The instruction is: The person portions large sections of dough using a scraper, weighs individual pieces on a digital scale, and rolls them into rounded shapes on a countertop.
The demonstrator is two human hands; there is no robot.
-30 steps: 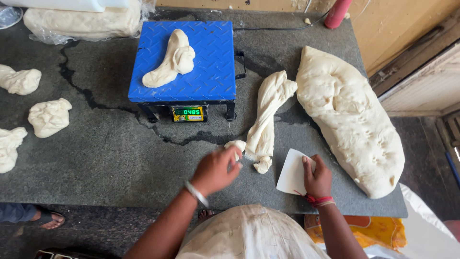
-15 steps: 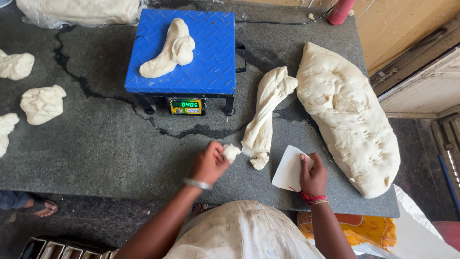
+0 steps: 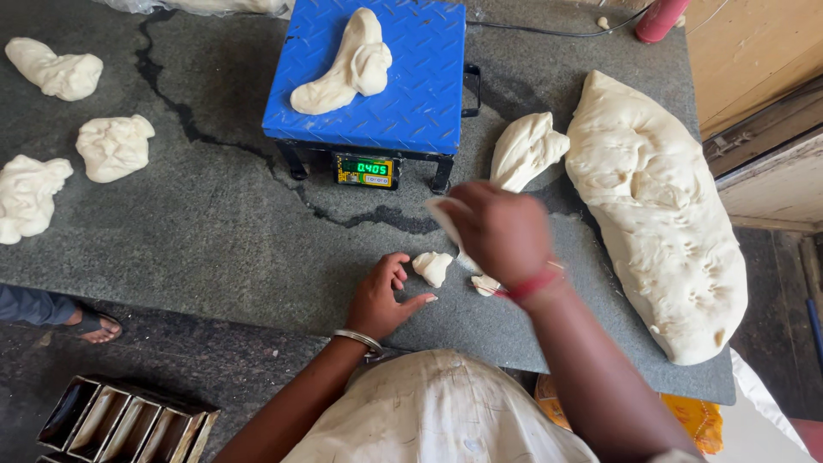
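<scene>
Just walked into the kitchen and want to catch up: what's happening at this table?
A person is portioning dough on a dark stone table. Their left hand rests beside a small cut lump of dough, while the right hand holds a white flat scraper over a long dough strip. One elongated dough piece lies on the blue platform scale, and a big dough mass lies to the right.

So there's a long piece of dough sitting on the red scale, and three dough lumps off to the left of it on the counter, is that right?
Not quite: the scale is blue, not red, as the head view shows. The long piece of dough does sit on it, and three lumps lie to its left on the counter.
</scene>
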